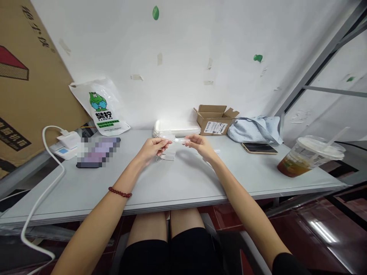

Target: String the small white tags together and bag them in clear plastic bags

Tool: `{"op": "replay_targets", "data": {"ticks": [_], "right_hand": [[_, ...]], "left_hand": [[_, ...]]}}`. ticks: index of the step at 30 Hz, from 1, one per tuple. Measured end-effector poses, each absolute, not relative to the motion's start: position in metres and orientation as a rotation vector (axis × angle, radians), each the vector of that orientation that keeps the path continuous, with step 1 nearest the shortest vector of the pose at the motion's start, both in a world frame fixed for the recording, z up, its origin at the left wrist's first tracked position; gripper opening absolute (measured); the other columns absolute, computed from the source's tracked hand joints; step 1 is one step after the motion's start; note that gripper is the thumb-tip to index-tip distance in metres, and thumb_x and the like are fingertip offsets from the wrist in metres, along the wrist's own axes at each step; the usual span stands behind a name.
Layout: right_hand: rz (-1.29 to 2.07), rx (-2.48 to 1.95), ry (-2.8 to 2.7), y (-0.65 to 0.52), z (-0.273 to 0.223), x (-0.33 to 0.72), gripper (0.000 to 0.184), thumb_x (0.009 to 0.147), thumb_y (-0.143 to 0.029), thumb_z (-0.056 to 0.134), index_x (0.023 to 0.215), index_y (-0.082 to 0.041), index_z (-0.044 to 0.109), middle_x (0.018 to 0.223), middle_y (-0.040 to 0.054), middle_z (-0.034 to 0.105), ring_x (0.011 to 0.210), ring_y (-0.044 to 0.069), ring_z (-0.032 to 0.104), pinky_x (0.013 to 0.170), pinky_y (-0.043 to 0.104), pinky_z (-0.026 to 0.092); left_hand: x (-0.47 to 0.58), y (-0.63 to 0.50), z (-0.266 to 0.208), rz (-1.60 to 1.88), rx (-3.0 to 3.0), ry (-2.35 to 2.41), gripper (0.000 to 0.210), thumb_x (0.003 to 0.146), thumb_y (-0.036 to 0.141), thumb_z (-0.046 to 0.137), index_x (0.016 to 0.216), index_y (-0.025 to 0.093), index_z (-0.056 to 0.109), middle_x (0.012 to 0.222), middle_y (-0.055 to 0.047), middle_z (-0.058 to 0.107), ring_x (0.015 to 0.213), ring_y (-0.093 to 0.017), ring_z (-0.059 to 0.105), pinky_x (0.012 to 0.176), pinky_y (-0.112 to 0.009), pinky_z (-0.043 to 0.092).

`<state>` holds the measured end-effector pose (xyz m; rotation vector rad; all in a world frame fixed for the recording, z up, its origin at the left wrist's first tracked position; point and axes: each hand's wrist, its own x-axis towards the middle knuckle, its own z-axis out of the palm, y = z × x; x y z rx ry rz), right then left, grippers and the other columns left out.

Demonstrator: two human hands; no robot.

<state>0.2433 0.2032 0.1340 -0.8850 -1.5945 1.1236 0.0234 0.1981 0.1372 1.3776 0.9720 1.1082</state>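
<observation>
Above the middle of the desk, a small clear plastic tube (pixel 182 141) with a whitish left end lies level between my two hands. My left hand (pixel 155 149) pinches at that left end with thumb and forefinger. My right hand (pixel 200 145) has its fingers closed on the other end. Below and behind my left hand are small white translucent packets (pixel 169 154) with thin strings, partly covered by the fingers. Another clear tube-like piece (pixel 215 151) rests on the desk, partly hidden by my right wrist.
Against the wall are a stack of white flat packets (pixel 179 128), an open cardboard box (pixel 215 121) and a pale blue cloth bag (pixel 255 129). At right are a phone (pixel 259 148) and a drink cup (pixel 306 156). A second phone (pixel 100 152), charger (pixel 69 140) and plastic bag (pixel 100 107) stand left.
</observation>
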Motion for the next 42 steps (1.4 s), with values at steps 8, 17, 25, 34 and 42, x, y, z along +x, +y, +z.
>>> {"op": "replay_targets", "data": {"ticks": [8, 17, 25, 34, 42], "right_hand": [[1.130, -0.885, -1.590, 0.2046, 0.1327, 0.2427, 0.032, 0.067, -0.040, 0.072, 0.088, -0.017, 0.064, 0.080, 0.0029, 0.067, 0.076, 0.015, 0.059, 0.074, 0.029, 0.043], [1.147, -0.931, -1.610, 0.2020, 0.1349, 0.2408, 0.031, 0.068, -0.039, 0.072, 0.087, -0.016, 0.063, 0.081, 0.0039, 0.067, 0.077, 0.015, 0.059, 0.075, 0.030, 0.042], [1.146, -0.918, -1.611, 0.2027, 0.1340, 0.2404, 0.032, 0.067, -0.041, 0.073, 0.086, -0.017, 0.063, 0.081, 0.0034, 0.067, 0.076, 0.015, 0.059, 0.075, 0.030, 0.043], [1.142, -0.910, -1.619, 0.2031, 0.1329, 0.2413, 0.033, 0.068, -0.043, 0.072, 0.086, -0.017, 0.063, 0.081, 0.0039, 0.067, 0.076, 0.015, 0.059, 0.074, 0.029, 0.044], [1.145, -0.900, -1.620, 0.2043, 0.1317, 0.2411, 0.033, 0.067, -0.043, 0.073, 0.085, -0.017, 0.063, 0.081, 0.0036, 0.067, 0.076, 0.015, 0.060, 0.074, 0.029, 0.044]], "left_hand": [[0.0230, 0.1982, 0.1366, 1.091, 1.378, 0.967, 0.035, 0.068, 0.045, 0.072, 0.080, 0.011, 0.072, 0.067, -0.002, 0.052, 0.053, -0.006, 0.039, 0.044, -0.021, 0.026], [0.0247, 0.1979, 0.1371, 1.102, 1.369, 0.990, 0.035, 0.067, 0.045, 0.072, 0.075, 0.011, 0.071, 0.068, -0.003, 0.054, 0.052, -0.006, 0.038, 0.044, -0.022, 0.026], [0.0243, 0.1986, 0.1368, 1.103, 1.336, 0.976, 0.034, 0.067, 0.044, 0.073, 0.075, 0.011, 0.071, 0.069, -0.003, 0.054, 0.054, -0.006, 0.039, 0.044, -0.021, 0.025], [0.0243, 0.1973, 0.1384, 1.112, 1.318, 0.965, 0.034, 0.065, 0.044, 0.074, 0.073, 0.011, 0.070, 0.069, -0.004, 0.054, 0.054, -0.007, 0.039, 0.044, -0.021, 0.026], [0.0243, 0.1983, 0.1373, 1.125, 1.327, 0.952, 0.034, 0.064, 0.043, 0.074, 0.070, 0.010, 0.070, 0.071, -0.006, 0.057, 0.054, -0.007, 0.040, 0.043, -0.021, 0.025]]}}
